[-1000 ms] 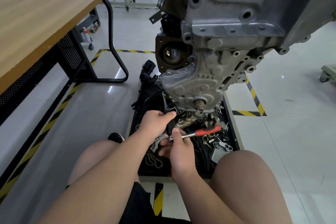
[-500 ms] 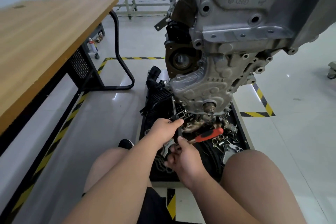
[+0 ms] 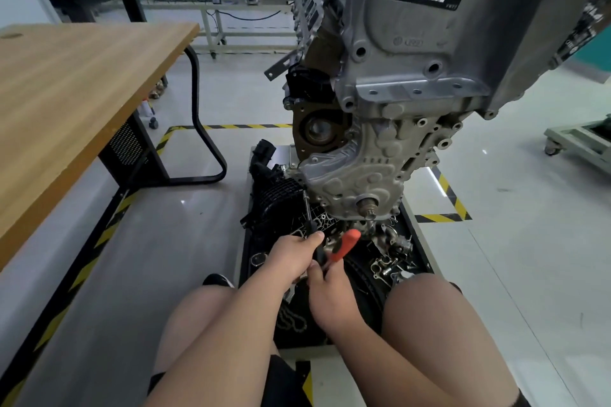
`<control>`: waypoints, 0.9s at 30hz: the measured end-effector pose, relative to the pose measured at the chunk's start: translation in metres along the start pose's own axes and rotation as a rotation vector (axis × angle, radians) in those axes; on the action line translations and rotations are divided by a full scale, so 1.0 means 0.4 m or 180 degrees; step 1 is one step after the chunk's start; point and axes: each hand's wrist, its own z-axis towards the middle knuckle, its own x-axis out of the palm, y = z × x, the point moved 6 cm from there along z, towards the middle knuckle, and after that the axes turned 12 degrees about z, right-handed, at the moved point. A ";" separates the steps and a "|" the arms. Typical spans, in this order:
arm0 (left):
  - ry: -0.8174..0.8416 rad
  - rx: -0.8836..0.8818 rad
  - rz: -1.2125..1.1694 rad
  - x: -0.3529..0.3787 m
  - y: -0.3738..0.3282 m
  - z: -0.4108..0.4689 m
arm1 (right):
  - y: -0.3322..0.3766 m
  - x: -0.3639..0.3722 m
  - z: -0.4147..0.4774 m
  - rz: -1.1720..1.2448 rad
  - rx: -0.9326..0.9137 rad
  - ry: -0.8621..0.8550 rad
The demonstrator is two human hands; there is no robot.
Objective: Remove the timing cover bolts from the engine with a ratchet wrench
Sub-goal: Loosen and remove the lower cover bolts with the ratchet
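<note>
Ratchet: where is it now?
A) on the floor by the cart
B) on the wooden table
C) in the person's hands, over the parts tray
C: the right hand holds the red-handled ratchet above the tray under the engine, next to the left hand, which grips a black rod.

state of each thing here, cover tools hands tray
timing cover, mounted on engine
extension bar, upright, tip at timing cover's lower left edge
ratchet wrench, red handle tilted up-right
left hand, grips extension bar
right hand, holds ratchet wrench
tray, holds loose parts
</note>
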 end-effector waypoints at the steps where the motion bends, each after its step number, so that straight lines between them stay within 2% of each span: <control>1: -0.0028 0.0008 -0.0028 0.000 -0.001 0.001 | -0.003 -0.001 0.004 0.0341 0.0120 -0.0117; 3: -0.0075 -0.0003 -0.0055 0.002 0.000 0.005 | -0.021 0.003 0.014 0.1205 0.0576 -0.0316; 5: -0.0077 0.0000 -0.0040 0.002 0.001 0.004 | -0.037 0.013 0.019 0.1735 0.0974 -0.0379; 12: -0.0060 -0.0026 -0.0067 -0.008 0.011 0.025 | -0.063 0.062 0.014 0.3500 0.1702 -0.0183; 14: -0.0096 -0.0022 -0.0055 -0.010 0.016 0.032 | -0.069 0.078 0.012 0.3886 0.1948 0.0018; 17: -0.0100 0.0012 0.0003 -0.011 0.019 0.041 | -0.070 0.083 0.013 0.4092 0.2008 0.0253; 20: -0.0062 0.0055 -0.0031 -0.011 0.016 0.044 | -0.073 0.075 0.015 0.4044 0.1987 0.0398; 22: -0.0062 0.0100 -0.0085 -0.010 0.012 0.044 | -0.072 0.062 0.020 0.3739 0.1827 0.0368; 24: -0.0128 0.0117 -0.0089 -0.010 0.011 0.046 | -0.066 0.037 0.028 0.2826 0.1368 0.0108; 27: -0.0202 0.0129 -0.0119 -0.010 0.011 0.050 | -0.021 0.006 0.031 0.0515 0.0390 -0.0133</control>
